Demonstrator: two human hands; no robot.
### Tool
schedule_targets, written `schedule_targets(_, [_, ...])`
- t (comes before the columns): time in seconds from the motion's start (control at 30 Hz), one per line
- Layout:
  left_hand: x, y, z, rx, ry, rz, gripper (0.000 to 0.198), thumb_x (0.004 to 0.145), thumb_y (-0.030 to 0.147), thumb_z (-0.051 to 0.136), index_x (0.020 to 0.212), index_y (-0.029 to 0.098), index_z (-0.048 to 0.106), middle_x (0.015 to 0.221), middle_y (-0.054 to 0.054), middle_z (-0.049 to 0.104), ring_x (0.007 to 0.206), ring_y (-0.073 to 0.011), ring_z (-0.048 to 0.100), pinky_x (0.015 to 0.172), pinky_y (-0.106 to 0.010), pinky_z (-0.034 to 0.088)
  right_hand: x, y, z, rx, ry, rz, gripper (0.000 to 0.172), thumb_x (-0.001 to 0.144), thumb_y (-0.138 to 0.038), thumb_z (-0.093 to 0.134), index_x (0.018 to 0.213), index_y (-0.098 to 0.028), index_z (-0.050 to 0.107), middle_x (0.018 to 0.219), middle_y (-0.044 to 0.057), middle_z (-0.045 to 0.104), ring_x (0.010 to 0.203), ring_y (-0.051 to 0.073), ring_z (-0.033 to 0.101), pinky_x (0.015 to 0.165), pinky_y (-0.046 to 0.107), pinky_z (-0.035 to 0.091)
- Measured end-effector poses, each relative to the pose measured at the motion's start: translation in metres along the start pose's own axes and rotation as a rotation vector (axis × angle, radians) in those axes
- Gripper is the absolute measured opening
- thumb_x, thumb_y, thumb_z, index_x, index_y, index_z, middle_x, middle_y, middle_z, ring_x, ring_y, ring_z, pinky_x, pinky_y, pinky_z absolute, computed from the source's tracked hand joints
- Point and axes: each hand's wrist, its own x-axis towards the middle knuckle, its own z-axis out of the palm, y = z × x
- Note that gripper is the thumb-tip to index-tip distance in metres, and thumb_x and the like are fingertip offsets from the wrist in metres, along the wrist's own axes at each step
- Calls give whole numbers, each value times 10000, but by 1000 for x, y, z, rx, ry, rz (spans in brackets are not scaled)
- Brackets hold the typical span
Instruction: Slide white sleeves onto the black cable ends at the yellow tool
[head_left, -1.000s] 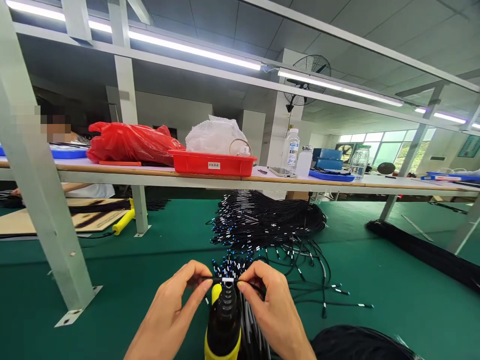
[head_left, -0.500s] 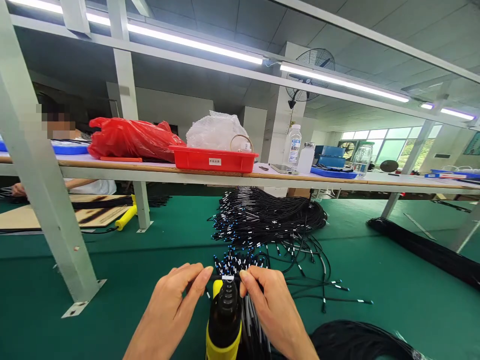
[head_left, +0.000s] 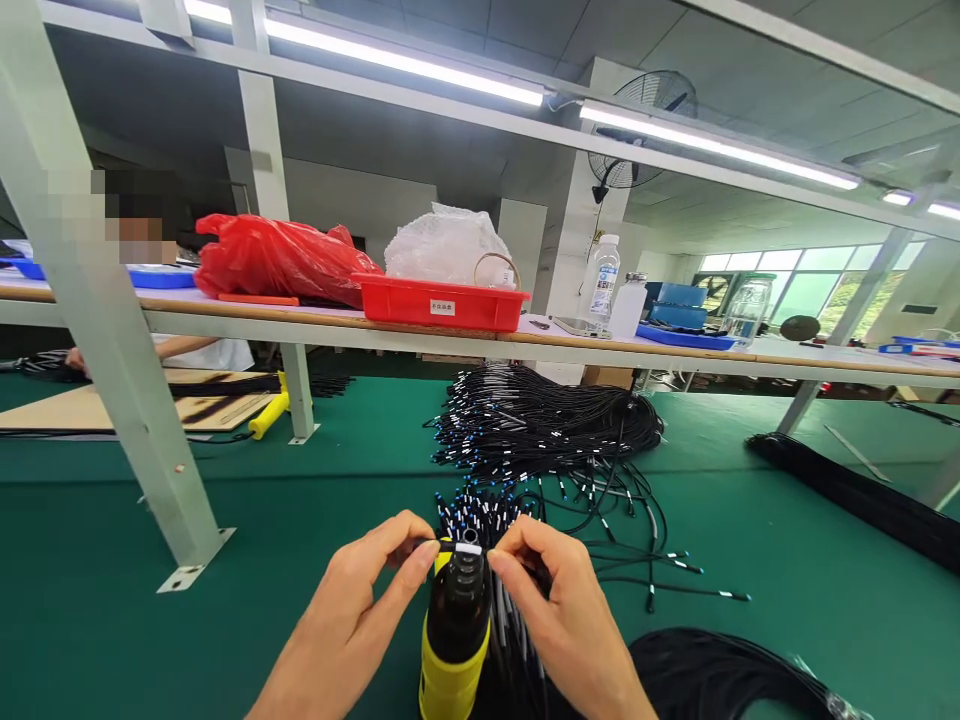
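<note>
Both hands sit low at the centre of the green worktop [head_left: 112, 640], as they did a second ago. The left hand [head_left: 352, 620] pinches one end of a thin black cable [head_left: 429, 546] between thumb and forefinger; the right hand [head_left: 551, 605] pinches the other side in the same way. Between the two sets of fingertips lies the cable's white sleeve [head_left: 468, 549], held directly over the black nozzle of a yellow-and-black heat tool [head_left: 457, 625] that stands upright between the wrists.

Change noted: very little in the grip itself. The fingertips remain closed on the cable and the sleeve has stayed over the nozzle throughout the last second. The head camera has tipped, so the shelf and everything behind now sit slightly higher and to the right in view; the hands and tool have drifted with it. In my judgement the sleeve is being held steady over the tool rather than moved on, so this piece is not yet finished.

Just beyond the fingers stands a bunch of cable ends with blue and white tips [head_left: 480, 505]; further back lies a larger heap of black cables [head_left: 547, 420]. A coil of cable [head_left: 720, 680] lies near the right forearm. On the shelf above rest a red tray [head_left: 442, 305] and a red bag [head_left: 277, 265]. Another person's arm [head_left: 180, 347] shows below the shelf at far left.
</note>
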Motion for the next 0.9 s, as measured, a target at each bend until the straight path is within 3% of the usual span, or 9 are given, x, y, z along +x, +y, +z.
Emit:
schedule_targets(0.2, [-13, 0, 0, 26, 25, -28, 373, 946, 504, 373, 728, 232, 506, 681, 44, 492, 613, -134, 437, 563, -214, 363, -18, 7, 3, -70, -55, -3, 352, 973, -403, 427, 755, -204, 618, 778, -4, 618, 784, 154, 535, 726, 233, 368])
schedule_targets(0.37, [-20, -4, 4, 20, 18, -32, 409, 953, 501, 349, 674, 224, 460, 673, 36, 472, 620, -138, 431, 572, -217, 370, -21, 5, 6, -85, -69, 0, 447, 990, -423, 377, 668, -196, 589, 668, -20, 570, 684, 134, 506, 673, 230, 348])
schedule_targets(0.63, [-29, 1, 5, 60, 66, -14, 415, 943, 505, 361, 663, 226, 486, 674, 21, 526, 641, -148, 476, 562, -213, 393, -25, 6, 7, -21, -68, 25, 413, 966, -429, 423, 671, -182, 573, 650, -16, 532, 641, 130, 467, 614, 236, 340])
schedule_targets(0.9, [-40, -4, 15, 58, 213, -78, 399, 889, 561, 430, 681, 237, 534, 668, 16, 555, 649, -158, 521, 578, -200, 467, -34, 8, 7, 2, -38, 19, 378, 939, -450, 477, 708, -180, 607, 701, 5, 583, 680, 144, 498, 635, 231, 375])
